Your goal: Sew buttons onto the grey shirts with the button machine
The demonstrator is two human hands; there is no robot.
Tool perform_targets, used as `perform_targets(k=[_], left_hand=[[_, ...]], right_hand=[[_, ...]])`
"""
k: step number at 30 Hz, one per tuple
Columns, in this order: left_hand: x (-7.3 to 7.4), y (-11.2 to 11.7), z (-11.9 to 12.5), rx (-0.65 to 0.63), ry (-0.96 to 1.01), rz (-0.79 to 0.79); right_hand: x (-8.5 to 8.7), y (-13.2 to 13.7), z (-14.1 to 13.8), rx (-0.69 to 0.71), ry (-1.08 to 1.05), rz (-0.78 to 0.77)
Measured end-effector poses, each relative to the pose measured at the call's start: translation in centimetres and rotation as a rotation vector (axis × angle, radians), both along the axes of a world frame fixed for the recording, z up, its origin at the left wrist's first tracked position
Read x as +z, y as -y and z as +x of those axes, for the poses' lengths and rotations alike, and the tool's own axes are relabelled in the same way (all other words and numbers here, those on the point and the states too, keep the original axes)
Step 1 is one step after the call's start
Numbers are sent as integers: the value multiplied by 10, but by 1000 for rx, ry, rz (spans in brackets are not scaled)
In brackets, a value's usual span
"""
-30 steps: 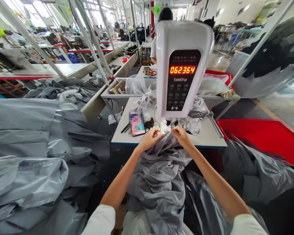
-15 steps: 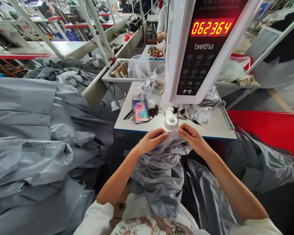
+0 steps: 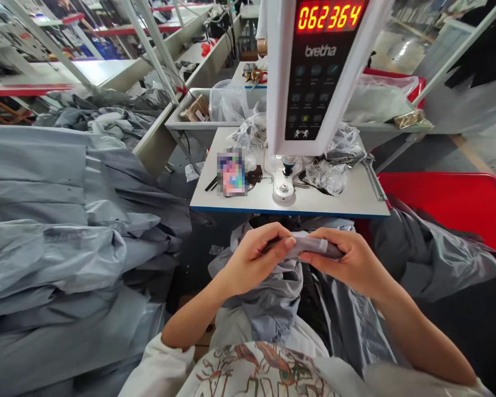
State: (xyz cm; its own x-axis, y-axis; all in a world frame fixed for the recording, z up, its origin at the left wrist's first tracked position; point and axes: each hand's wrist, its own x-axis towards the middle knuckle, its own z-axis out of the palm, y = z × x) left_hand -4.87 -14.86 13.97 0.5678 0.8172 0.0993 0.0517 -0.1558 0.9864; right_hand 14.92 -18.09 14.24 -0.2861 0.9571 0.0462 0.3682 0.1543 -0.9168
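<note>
My left hand (image 3: 256,259) and my right hand (image 3: 347,259) both pinch a narrow folded strip of grey fabric (image 3: 310,246), just in front of the table's near edge. The strip runs on into a crumpled grey garment (image 3: 264,289) gathered against my lap. Beyond my hands stands a white bretha press machine (image 3: 314,71), its red display reading 062364. Its small lower die (image 3: 287,179) sits on the white worktable (image 3: 343,198), out of reach of the fabric. The fingers hide part of the strip.
A blurred phone (image 3: 232,174) and clear plastic bags (image 3: 326,176) lie on the table. Large piles of grey garments (image 3: 53,220) fill the left side. A red bin (image 3: 450,204) stands at the right. A co-worker's arm (image 3: 262,47) shows beyond the machine.
My hands have drawn back from the machine, off the table edge and toward me. They now hold the fabric strip folded between them. The view has tilted downward.
</note>
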Motion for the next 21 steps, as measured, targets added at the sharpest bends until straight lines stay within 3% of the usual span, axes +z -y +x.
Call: perform_targets(k=[8,13,16,21], left_hand=[[43,52,11,-53,16,474],[66,77,24,-122,37,591],[65,80,32,-78,53,684],[39,69,28,33,59,1095]], right_hand=[[41,65,19,-41,162,437],[68,106,30,-87,224,511],[72,119,33,-160,254,502],[57,123,31,-168,237,606]])
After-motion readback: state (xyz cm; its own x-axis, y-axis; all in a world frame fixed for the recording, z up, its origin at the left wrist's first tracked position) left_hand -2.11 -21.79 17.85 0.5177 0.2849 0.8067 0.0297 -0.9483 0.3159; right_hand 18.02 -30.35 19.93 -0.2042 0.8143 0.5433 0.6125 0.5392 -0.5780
